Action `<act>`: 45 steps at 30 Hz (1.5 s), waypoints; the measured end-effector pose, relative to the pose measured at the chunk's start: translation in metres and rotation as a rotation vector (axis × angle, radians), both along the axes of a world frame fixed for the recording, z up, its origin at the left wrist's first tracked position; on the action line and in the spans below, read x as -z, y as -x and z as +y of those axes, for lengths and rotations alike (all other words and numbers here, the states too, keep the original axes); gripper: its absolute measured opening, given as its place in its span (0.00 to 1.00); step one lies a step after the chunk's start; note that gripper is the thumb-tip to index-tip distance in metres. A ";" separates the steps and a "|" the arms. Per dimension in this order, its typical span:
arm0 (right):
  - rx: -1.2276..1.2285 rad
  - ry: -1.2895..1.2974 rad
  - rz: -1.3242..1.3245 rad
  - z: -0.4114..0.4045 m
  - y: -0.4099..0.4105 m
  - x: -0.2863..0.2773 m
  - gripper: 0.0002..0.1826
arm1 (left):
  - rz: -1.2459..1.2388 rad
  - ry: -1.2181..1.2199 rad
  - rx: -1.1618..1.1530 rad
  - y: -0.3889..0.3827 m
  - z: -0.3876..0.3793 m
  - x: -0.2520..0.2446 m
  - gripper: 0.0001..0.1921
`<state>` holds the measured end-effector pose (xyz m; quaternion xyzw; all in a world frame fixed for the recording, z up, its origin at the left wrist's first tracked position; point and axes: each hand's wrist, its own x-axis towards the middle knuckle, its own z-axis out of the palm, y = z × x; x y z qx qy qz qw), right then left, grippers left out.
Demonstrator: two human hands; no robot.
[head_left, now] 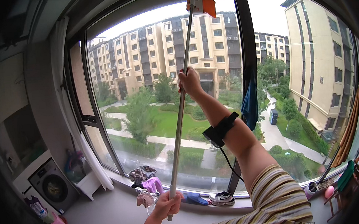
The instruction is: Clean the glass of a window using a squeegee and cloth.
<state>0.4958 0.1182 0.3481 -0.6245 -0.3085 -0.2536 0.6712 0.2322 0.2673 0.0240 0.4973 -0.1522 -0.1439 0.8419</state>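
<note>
Both of my hands grip a long metal mop pole that stands nearly upright before a large window pane. My left hand is closed around its light grey lower end. Higher up, at about mid-pole, my right hand wraps around the bare metal. The flat mop head with an orange cloth is at the top of the pane; whether it touches the glass I cannot tell. Part of the cloth hangs off its right side. A black device is strapped to my right forearm, with a cable running down.
White sneakers and blue slippers line the sill beside hanging laundry. A blue cloth hangs at the dark window post. Left are a white curtain and a washing machine; a wooden chair stands right.
</note>
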 end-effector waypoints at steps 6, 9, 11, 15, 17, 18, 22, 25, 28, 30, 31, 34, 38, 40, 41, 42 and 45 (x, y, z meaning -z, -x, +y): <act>0.034 -0.044 0.055 -0.001 -0.023 -0.010 0.09 | -0.012 -0.086 -0.187 -0.033 -0.017 -0.005 0.10; 0.040 -0.007 0.036 0.008 -0.028 0.034 0.10 | 0.108 -0.234 -0.189 -0.034 -0.017 0.025 0.11; 0.179 0.100 0.008 0.021 -0.023 0.086 0.11 | 0.249 -0.317 -0.217 -0.027 -0.010 0.064 0.15; 0.091 0.249 0.110 0.045 -0.027 0.238 0.13 | 0.492 -0.637 -0.374 0.009 0.012 0.183 0.16; -0.105 0.347 0.364 0.053 0.021 0.298 0.18 | 0.382 -0.803 -0.546 0.056 0.027 0.254 0.14; -0.145 0.409 0.431 0.043 0.034 0.330 0.19 | 0.352 -0.837 -0.603 0.083 0.024 0.271 0.11; -0.499 0.665 0.693 0.026 0.108 0.430 0.21 | 0.504 -0.872 -0.565 0.205 0.019 0.328 0.14; -0.727 0.805 0.996 0.017 0.139 0.505 0.26 | 0.529 -0.860 -0.575 0.212 0.021 0.336 0.14; -1.049 0.713 1.200 0.009 0.158 0.531 0.21 | 0.544 -0.852 -0.580 0.214 0.023 0.345 0.14; -1.161 0.560 1.335 0.009 0.166 0.529 0.18 | 0.549 -0.850 -0.585 0.214 0.024 0.349 0.14; -1.193 0.469 1.410 0.011 0.166 0.528 0.15 | 0.549 -0.852 -0.585 0.214 0.025 0.351 0.14; -1.142 0.374 1.495 0.014 0.172 0.518 0.10 | 0.551 -0.868 -0.589 0.214 0.026 0.355 0.15; -1.013 0.365 1.442 0.000 0.163 0.482 0.08 | 0.526 -0.886 -0.596 0.217 0.025 0.360 0.17; -0.979 0.318 1.344 -0.007 0.155 0.442 0.07 | 0.504 -0.884 -0.598 0.222 0.024 0.360 0.18; -0.978 0.288 1.289 -0.010 0.147 0.423 0.08 | 0.495 -0.883 -0.598 0.222 0.025 0.360 0.18; -0.912 0.231 1.201 -0.014 0.142 0.397 0.07 | 0.485 -0.881 -0.594 0.221 0.026 0.360 0.19; -0.686 0.095 0.913 -0.028 0.109 0.319 0.10 | 0.341 -0.867 -0.594 0.165 0.016 0.277 0.15</act>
